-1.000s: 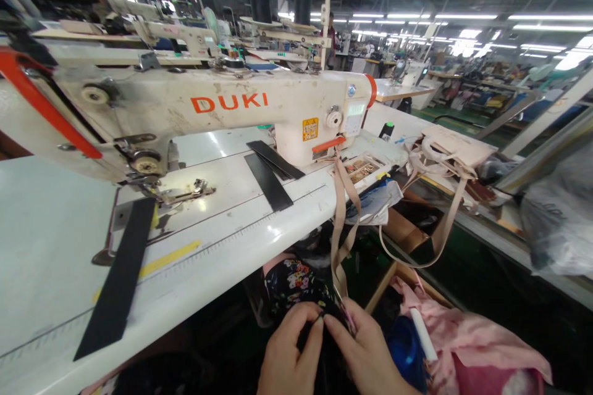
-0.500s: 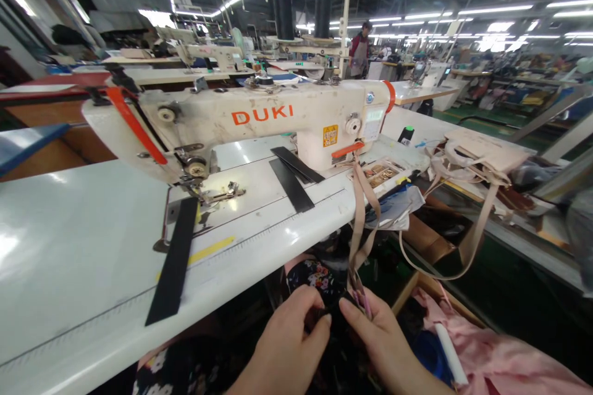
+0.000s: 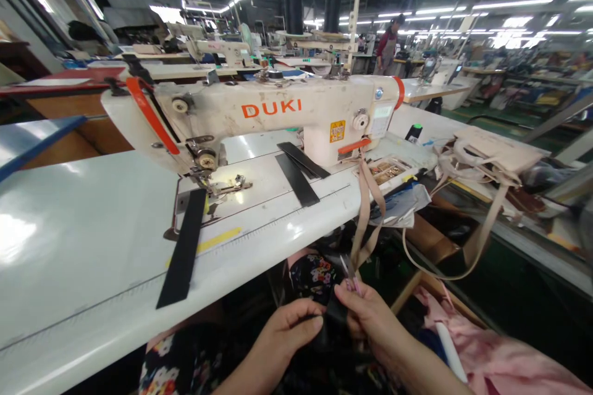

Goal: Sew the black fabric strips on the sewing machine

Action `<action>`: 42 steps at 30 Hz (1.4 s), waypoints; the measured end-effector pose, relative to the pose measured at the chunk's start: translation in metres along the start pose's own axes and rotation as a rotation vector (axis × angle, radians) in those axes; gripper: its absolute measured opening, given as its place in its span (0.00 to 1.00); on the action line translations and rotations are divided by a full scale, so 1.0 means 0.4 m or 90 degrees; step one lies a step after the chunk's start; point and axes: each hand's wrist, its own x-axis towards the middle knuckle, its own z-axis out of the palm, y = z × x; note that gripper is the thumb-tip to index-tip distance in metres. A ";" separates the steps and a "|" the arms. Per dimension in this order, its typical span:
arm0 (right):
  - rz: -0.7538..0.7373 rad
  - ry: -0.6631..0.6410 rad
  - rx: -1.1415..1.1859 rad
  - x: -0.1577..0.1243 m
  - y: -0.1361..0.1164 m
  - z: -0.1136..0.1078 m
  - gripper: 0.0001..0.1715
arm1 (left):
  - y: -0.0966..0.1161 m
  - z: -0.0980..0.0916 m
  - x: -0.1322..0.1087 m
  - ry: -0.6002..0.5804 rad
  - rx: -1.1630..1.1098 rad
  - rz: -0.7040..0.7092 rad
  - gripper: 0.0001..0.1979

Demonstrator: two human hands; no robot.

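Below the table's front edge, over my lap, my left hand [image 3: 294,328] pinches a black strip [image 3: 336,310] between thumb and fingers. My right hand [image 3: 373,316] is closed on the other side of that strip and also holds small scissors [image 3: 348,270] with pink handles, blades pointing up. The dark strip blends into the dark clothing, so its lower part is hard to make out. Another black strip [image 3: 183,253] lies at the needle of the sewing machine [image 3: 273,108] and reaches to the table edge. More black strips [image 3: 301,176] lie crossed on the machine bed.
Beige straps [image 3: 364,210] hang off the table beside a tray of small metal parts [image 3: 389,170]. On the right are a beige bag-like piece [image 3: 500,148] with straps and pink fabric [image 3: 504,352] in a box. A person [image 3: 388,46] stands farther back.
My hands have shifted slightly and the right one has turned, so the scissors' blades and more of the black strip now show. The view has swung a little left.
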 end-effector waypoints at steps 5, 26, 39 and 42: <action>-0.153 0.120 -0.101 -0.056 -0.056 -0.043 0.29 | -0.032 0.017 0.041 0.012 -0.034 -0.011 0.22; 0.121 -0.155 -0.265 -0.107 -0.043 -0.114 0.38 | -0.043 0.065 0.054 0.008 0.002 -0.029 0.21; 0.103 -0.123 -0.289 -0.120 -0.052 -0.110 0.39 | -0.021 0.070 0.052 0.025 -0.019 -0.012 0.19; 0.100 -0.117 -0.277 -0.122 -0.050 -0.105 0.39 | -0.018 0.068 0.050 0.018 -0.027 -0.015 0.18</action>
